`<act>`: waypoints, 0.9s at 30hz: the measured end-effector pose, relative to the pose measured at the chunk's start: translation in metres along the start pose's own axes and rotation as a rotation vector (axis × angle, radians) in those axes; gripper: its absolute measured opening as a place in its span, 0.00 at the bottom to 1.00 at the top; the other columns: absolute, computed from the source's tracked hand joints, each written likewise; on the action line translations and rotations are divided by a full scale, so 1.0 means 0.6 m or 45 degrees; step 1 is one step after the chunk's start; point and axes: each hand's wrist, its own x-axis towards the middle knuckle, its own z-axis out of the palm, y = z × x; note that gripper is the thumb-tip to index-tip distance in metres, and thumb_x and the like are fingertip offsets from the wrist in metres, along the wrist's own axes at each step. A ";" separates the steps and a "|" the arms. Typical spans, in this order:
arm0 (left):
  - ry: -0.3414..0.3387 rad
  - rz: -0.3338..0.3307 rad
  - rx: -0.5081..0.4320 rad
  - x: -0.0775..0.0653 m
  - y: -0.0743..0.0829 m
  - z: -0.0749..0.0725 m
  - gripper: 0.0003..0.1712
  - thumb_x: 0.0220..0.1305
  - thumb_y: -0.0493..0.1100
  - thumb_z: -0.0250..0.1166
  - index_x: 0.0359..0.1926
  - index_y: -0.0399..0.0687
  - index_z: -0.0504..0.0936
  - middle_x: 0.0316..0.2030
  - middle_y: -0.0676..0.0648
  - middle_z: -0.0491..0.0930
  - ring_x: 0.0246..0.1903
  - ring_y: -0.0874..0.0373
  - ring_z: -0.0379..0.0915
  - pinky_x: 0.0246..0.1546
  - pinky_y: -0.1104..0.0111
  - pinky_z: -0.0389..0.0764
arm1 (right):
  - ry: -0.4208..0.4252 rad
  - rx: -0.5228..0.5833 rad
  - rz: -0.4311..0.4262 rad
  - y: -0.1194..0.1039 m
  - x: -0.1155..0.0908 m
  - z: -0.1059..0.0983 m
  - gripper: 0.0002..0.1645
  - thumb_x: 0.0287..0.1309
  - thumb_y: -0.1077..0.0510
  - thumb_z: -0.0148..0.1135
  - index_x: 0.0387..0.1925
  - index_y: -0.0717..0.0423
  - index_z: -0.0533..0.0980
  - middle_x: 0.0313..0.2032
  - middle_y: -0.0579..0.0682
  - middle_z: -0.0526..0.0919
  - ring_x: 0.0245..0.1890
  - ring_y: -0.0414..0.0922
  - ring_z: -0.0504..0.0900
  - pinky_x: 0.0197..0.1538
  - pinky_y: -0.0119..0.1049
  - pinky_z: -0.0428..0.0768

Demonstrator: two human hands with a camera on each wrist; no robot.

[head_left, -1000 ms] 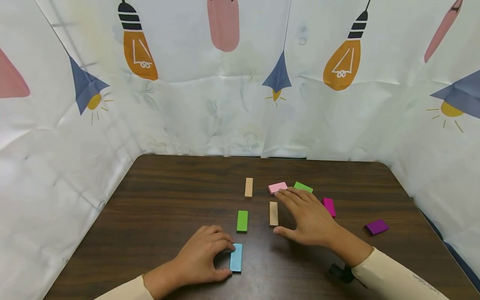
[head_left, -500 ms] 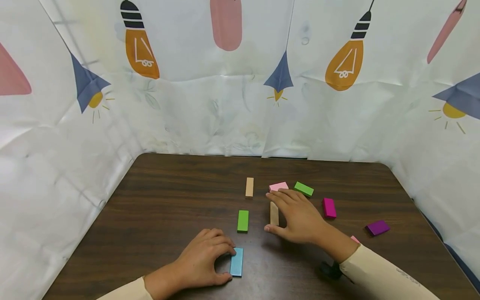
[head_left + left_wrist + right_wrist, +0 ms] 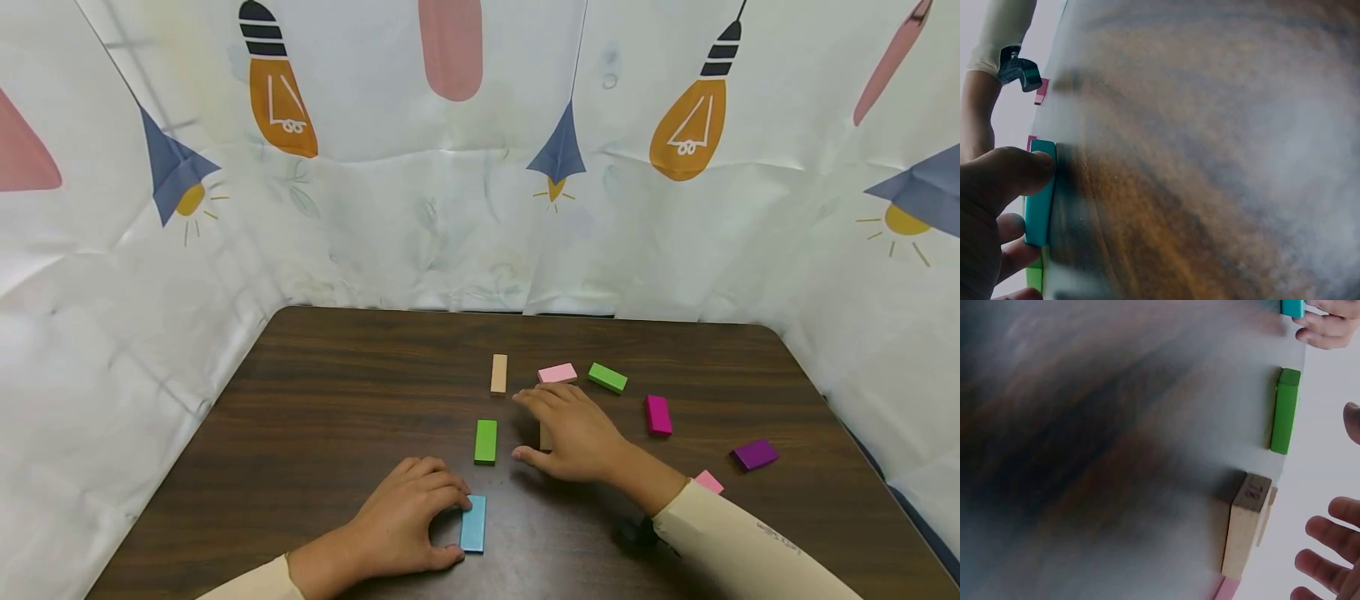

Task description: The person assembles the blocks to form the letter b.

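As the left hand [image 3: 405,521] pinches one blue block [image 3: 474,527], long axis pointing forward, the right hand [image 3: 576,436] spreads empty near two tan blocks [image 3: 1242,537].

head: high, forward-down | wrists: close, across tabletop [image 3: 352,392] | shared: blue block [image 3: 474,527]

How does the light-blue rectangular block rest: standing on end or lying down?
Lying down: in the head view, the light-blue block shows a long face turned up on the dark brown wood-grain table.
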 end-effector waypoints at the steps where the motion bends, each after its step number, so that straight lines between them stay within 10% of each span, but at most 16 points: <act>1: -0.002 -0.001 -0.002 0.000 0.000 0.000 0.25 0.46 0.62 0.79 0.43 0.60 0.86 0.48 0.64 0.80 0.50 0.63 0.71 0.54 0.59 0.71 | -0.008 0.005 -0.004 -0.002 0.002 0.002 0.47 0.60 0.27 0.62 0.71 0.50 0.70 0.66 0.48 0.75 0.68 0.52 0.70 0.71 0.54 0.63; 27: -0.042 0.010 0.023 0.002 -0.001 -0.004 0.25 0.50 0.66 0.77 0.45 0.61 0.85 0.50 0.63 0.80 0.51 0.62 0.71 0.55 0.58 0.71 | -0.174 0.086 -0.041 -0.030 0.042 0.034 0.41 0.60 0.30 0.66 0.66 0.48 0.74 0.62 0.44 0.79 0.65 0.48 0.71 0.69 0.51 0.65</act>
